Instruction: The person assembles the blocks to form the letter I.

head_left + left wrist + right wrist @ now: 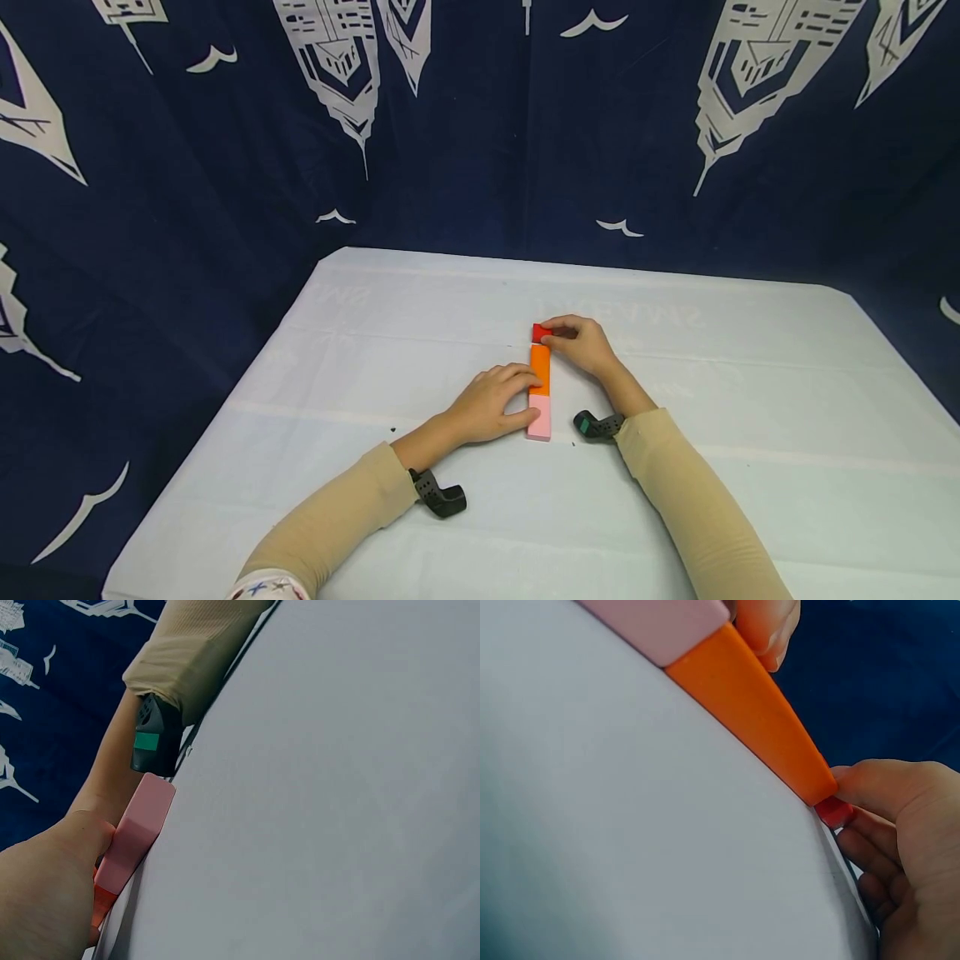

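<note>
I see my right hand [581, 342] with its fingers curled, thumb and forefinger pinching the red block [541, 332] at the far end of the row; in the right wrist view that red block [834, 811] shows only as a small glossy corner pressed between the fingertips [855, 784], touching the end of the orange block [754, 712]. My left hand [491, 404] lies with its fingers loosely bent and close together, the tips laid over the near end of the orange block [540, 367], and the thumb pressing the left side of the pink block [538, 417]. The three blocks lie in one straight line, end to end and touching, with the orange block in the middle, the red block beyond it and the pink block nearer me. They are smooth, matte, square-edged bars; the pink block [135, 832] has slightly rounded corners. The row sits near the middle of the table [750, 400], which is covered with a pale, smooth cloth creased in faint lines; mirrored lettering shows through it just beyond the red block, too faint for me to read. Both sleeves are tan ribbed knit, and each wrist carries a black camera mount [439, 495].
</note>
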`<state>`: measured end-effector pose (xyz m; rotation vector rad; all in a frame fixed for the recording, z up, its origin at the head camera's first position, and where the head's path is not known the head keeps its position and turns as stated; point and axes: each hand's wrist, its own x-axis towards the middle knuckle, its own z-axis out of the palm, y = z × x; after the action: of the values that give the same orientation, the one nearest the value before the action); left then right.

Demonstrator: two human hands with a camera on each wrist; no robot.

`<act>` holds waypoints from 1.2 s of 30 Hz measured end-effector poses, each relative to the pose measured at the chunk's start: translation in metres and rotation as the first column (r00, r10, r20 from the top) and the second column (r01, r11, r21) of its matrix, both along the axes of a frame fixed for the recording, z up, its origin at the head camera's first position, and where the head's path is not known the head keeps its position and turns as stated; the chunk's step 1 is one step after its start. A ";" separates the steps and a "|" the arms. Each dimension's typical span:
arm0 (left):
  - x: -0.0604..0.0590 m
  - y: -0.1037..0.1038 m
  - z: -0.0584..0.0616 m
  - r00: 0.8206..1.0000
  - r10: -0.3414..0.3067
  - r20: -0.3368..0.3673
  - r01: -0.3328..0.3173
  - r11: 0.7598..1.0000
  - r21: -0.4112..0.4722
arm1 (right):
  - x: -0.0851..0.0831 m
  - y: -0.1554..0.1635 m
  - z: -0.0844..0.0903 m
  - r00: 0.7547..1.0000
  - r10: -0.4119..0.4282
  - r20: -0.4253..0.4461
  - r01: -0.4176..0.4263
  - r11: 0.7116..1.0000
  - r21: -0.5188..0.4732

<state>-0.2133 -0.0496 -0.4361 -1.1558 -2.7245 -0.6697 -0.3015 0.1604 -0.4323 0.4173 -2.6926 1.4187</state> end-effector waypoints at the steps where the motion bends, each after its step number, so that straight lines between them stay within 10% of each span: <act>1: 0.000 0.000 0.000 1.000 0.000 0.002 0.000 1.000 -0.001 | 0.000 0.000 0.000 1.000 -0.002 0.001 0.002 1.000 -0.001; 36: 0.003 -0.002 -0.003 1.000 -0.001 0.004 0.001 1.000 -0.002 | 0.020 0.009 0.014 0.990 -0.088 -0.112 0.063 0.975 -0.212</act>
<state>-0.2105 -0.0513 -0.4395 -1.1577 -2.7289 -0.6697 -0.2817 0.1689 -0.4183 0.3666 -2.4084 1.5780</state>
